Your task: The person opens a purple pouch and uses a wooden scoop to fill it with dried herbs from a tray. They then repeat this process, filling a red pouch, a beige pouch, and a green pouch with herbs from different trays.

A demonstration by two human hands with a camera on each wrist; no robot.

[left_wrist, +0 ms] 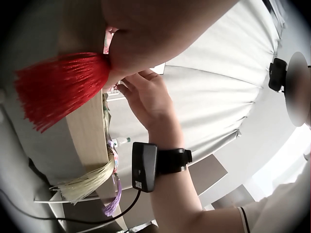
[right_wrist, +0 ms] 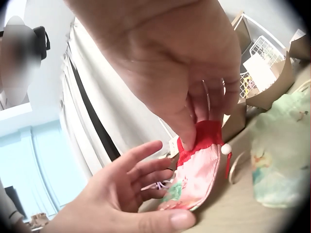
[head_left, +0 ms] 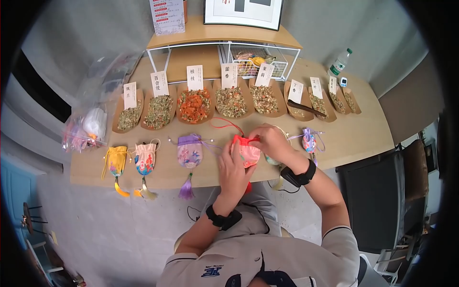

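A pink drawstring pouch (head_left: 249, 156) with a red gathered top is held over the table's front edge. My right hand (head_left: 276, 143) pinches the red top (right_wrist: 206, 138) between thumb and fingers. Around the pouch's lower part, my left hand (head_left: 233, 176) holds it, thumb on one side and fingers on the other in the right wrist view. A red cord (head_left: 228, 123) loops out beyond the pouch, and a white bead (right_wrist: 226, 149) sits at its top edge. The red tassel (left_wrist: 65, 85) hangs below the left hand in the left wrist view.
Left of my hands lie yellow (head_left: 116, 161), pale pink (head_left: 145, 160) and purple (head_left: 190, 150) pouches. A green pouch (right_wrist: 282, 160) and another purple pouch (head_left: 309, 141) lie right. Behind stand several labelled trays of dried herbs (head_left: 231, 103), one with a dark scoop (head_left: 306, 108).
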